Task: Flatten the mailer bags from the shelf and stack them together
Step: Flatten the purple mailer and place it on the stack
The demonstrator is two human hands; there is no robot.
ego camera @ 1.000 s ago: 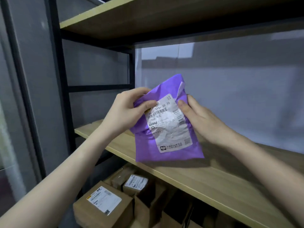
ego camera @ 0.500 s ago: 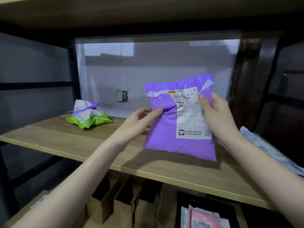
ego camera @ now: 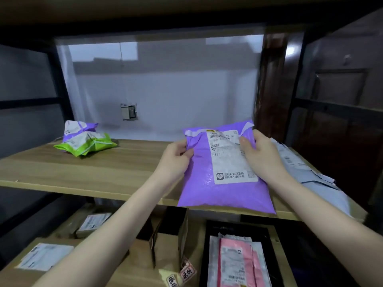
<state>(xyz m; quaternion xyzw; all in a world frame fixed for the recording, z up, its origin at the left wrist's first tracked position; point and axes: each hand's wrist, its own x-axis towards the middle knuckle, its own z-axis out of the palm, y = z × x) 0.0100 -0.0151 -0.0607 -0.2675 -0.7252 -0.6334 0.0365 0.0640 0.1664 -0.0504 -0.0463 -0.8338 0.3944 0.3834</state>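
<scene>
A purple mailer bag [ego camera: 207, 183] with a white shipping label lies tilted over the front of the wooden shelf [ego camera: 83, 172], its lower edge reaching the shelf's front edge. My left hand [ego camera: 176, 160] pinches its upper left edge. My right hand [ego camera: 259, 156] grips its upper right side, thumb on the label. A flattened grey-white mailer [ego camera: 310, 179] lies on the shelf just right of the purple one, partly behind my right arm. At the shelf's back left sit a crumpled green mailer [ego camera: 89, 146] and a crumpled purple mailer [ego camera: 76, 129] on top of it.
A black shelf post [ego camera: 60, 79] stands at the left and a dark brown post [ego camera: 269, 79] at the right. A wall socket [ego camera: 128, 111] is on the back wall. Below are cardboard boxes [ego camera: 41, 257] and a black tray [ego camera: 205, 255] holding pink and white mailers.
The view has swung right and downward along the shelf. The purple bag has come down toward the shelf surface, and my left hand has taken hold of its left edge.
</scene>
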